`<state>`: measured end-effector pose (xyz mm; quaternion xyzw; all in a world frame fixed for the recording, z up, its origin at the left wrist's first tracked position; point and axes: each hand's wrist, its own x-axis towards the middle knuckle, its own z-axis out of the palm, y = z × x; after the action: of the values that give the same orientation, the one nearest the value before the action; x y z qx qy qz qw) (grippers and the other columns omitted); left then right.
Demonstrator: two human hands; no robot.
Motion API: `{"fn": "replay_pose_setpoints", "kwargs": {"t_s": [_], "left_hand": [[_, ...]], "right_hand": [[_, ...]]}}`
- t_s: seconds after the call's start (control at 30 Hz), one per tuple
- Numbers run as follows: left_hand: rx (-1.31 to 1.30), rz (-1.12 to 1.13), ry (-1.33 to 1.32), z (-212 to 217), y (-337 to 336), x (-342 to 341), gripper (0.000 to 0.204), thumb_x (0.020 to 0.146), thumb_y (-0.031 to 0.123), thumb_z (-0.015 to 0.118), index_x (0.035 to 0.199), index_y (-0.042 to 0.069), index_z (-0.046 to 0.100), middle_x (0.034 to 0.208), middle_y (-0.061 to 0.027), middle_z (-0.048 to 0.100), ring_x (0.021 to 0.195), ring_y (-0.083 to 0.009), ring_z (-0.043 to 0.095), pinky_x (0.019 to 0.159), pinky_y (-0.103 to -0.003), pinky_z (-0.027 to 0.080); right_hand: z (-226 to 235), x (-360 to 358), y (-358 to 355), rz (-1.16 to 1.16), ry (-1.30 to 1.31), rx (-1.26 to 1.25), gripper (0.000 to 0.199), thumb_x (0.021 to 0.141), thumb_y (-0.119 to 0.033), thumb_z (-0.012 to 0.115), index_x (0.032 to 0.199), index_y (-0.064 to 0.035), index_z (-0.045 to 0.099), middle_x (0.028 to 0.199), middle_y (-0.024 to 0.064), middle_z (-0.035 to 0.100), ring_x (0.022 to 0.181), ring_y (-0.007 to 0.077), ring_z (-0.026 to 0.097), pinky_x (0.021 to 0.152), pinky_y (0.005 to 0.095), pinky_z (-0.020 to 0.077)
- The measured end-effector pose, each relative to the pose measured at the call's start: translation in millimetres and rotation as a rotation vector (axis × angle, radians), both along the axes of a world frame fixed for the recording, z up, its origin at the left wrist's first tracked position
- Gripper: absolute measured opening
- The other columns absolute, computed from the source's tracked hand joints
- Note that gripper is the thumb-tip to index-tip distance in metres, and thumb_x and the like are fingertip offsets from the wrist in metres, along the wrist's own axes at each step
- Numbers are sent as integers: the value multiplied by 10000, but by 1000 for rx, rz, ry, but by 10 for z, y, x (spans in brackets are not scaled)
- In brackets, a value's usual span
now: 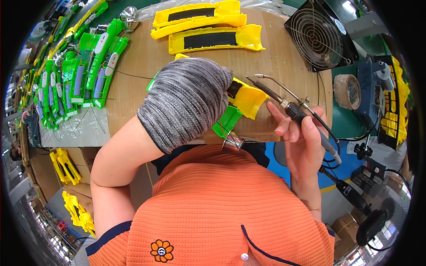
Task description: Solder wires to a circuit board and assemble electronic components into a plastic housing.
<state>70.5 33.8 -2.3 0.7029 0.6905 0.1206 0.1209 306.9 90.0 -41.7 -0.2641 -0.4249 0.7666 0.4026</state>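
- Right hand (305,148): closed pen-fashion around the soldering iron (293,111), tip angled toward the tabletop's left side. Iron looks light; hold only the dark grip, as the metal end is probably hot.
- Left hand (188,95), in grey striped knit: curled over the work; fingertips hidden, cannot tell how firm the hold.
- Beneath and beside it: yellow shell (250,101), near the middle of the tabletop's (341,126) near edge. Likely light, stiff plastic, perhaps slick; best taken by the side walls.
- Green piece (228,120) alongside, also likely rigid. Thin wires beside it look fragile; no place to pull.
- Silvery round part (233,142) at the near edge; probably smooth, easily scuffed.
- Farther out: yellow shells (215,39) by the far edge, green assemblies (100,62) toward the left edge.
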Motion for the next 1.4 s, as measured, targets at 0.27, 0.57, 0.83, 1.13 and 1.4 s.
{"fn": "replay_pose_setpoints", "kwargs": {"t_s": [0.27, 0.57, 0.83, 1.13, 1.4], "left_hand": [[6, 12, -24, 12, 6, 14, 115, 823, 170, 675, 850, 62, 702, 740, -133, 649, 726, -329, 647, 704, -425, 525], [-25, 75, -65, 10, 9, -46, 122, 831, 166, 665, 855, 48, 685, 759, -159, 656, 758, -354, 653, 710, -434, 527], [-2, 113, 23, 12, -22, -64, 133, 847, 187, 666, 865, 57, 685, 782, -152, 659, 772, -350, 653, 719, -434, 529], [150, -300, -1, 320, -347, 58, 233, 805, 163, 714, 1027, 107, 674, 984, -74, 648, 789, -257, 649, 689, -396, 521], [343, -539, 239, -215, -436, 284, 402, 845, 207, 569, 1237, 132, 612, 1164, -95, 594, 792, -209, 563, 641, -366, 459]], "right_hand": [[-28, -67, -30, -9, 44, -54, 100, 1000, -117, 497, 1024, -44, 434, 692, 72, 545, 811, 255, 682, 1085, 551, 412], [-8, -207, 43, -6, 102, -65, 91, 1003, -101, 500, 1025, -32, 445, 732, 86, 568, 840, 268, 688, 1083, 525, 411], [-25, -225, 120, 6, 74, -50, 101, 1003, -99, 522, 1012, -28, 450, 730, 85, 576, 840, 266, 692, 1068, 512, 431], [-137, -143, 150, -51, 174, -26, 82, 994, -76, 527, 991, -26, 462, 715, 72, 573, 777, 243, 681, 1067, 521, 439], [-95, -212, 103, -104, 138, -71, 46, 995, -65, 524, 995, -50, 480, 673, 41, 535, 727, 220, 659, 1048, 516, 459]]}}
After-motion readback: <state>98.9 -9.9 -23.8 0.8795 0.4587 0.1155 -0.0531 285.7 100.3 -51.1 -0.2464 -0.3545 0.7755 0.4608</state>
